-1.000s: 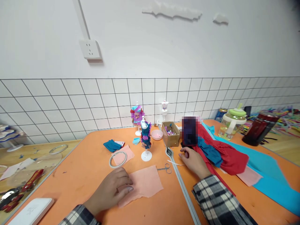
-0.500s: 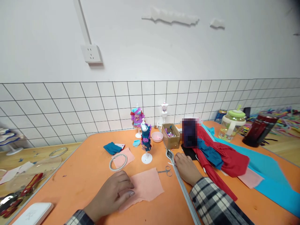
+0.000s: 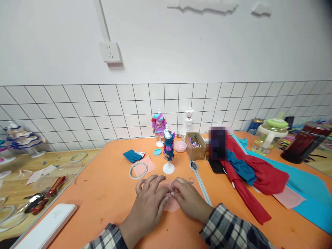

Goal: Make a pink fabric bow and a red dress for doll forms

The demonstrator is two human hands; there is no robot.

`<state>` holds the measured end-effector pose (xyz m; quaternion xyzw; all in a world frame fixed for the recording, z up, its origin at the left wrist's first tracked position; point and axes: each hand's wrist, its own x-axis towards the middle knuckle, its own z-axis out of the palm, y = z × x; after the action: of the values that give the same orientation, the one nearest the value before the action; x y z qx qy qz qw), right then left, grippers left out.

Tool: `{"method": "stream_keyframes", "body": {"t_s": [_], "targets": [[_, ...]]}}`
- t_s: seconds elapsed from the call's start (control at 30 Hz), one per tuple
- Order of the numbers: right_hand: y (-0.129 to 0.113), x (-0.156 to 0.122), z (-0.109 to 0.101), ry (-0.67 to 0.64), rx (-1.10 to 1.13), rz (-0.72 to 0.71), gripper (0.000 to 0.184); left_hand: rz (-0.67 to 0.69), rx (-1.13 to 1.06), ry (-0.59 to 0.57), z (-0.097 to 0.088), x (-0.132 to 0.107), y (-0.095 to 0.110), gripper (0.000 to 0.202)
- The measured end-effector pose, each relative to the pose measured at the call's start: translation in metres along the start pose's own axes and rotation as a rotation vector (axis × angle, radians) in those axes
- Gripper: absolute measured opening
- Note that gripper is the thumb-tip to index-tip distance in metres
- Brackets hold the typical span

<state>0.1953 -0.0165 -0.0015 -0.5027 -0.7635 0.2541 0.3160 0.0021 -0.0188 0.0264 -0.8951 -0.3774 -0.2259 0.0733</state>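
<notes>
Both hands meet over a piece of pink cloth [image 3: 171, 205] lying on the orange tabletop. On my left hand [image 3: 148, 200] the outer fingers are spread and raised, while the thumb and forefinger come together beside the right fingertips. My right hand [image 3: 190, 199] is closed in a pinch. Whatever lies between the fingertips is too small to make out. Close behind the right hand, scissors [image 3: 191, 180] show only by their handle loops. A grey metal strip [image 3: 201, 183] runs past them. Ahead stands a small white dress form [image 3: 168, 168] wearing teal and purple fabric.
A tape ring [image 3: 138, 170] rests on another pink scrap, near teal cloth [image 3: 132, 156]. Behind are a pink bowl [image 3: 180, 146], a cardboard box [image 3: 196, 152] and a second dressed form [image 3: 159, 124]. Red cloth [image 3: 269, 176] spreads right; a white power bank [image 3: 49, 226] lies front left.
My right hand has left the metal strip and come left over the pink cloth. My left hand has moved right and up to meet it. The view has shifted slightly left and down.
</notes>
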Motion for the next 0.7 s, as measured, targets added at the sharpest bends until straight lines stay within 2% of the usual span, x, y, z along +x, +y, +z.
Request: {"method": "stream_keyframes", "body": {"t_s": [0.2, 0.33, 0.47, 0.57, 0.7], "targets": [[-0.004, -0.004, 0.008, 0.045, -0.018, -0.032, 0.011, -0.031, -0.068, -0.028, 0.003, -0.001, -0.005, 0.021], [0.003, -0.006, 0.016, 0.057, -0.067, -0.101, 0.015, -0.031, -0.129, -0.082, 0.002, -0.001, -0.007, 0.016], [0.011, -0.007, 0.021, 0.005, -0.214, -0.227, 0.017, -0.058, -0.282, -0.162, -0.001, 0.001, -0.006, 0.016], [0.007, -0.007, 0.022, 0.037, -0.291, -0.287, 0.018, -0.203, -0.536, -0.133, 0.01, 0.001, -0.006, 0.014], [-0.008, -0.01, 0.021, 0.145, -0.309, -0.361, 0.021, -0.443, -1.136, -0.076, 0.033, 0.0, -0.01, 0.032]]}}
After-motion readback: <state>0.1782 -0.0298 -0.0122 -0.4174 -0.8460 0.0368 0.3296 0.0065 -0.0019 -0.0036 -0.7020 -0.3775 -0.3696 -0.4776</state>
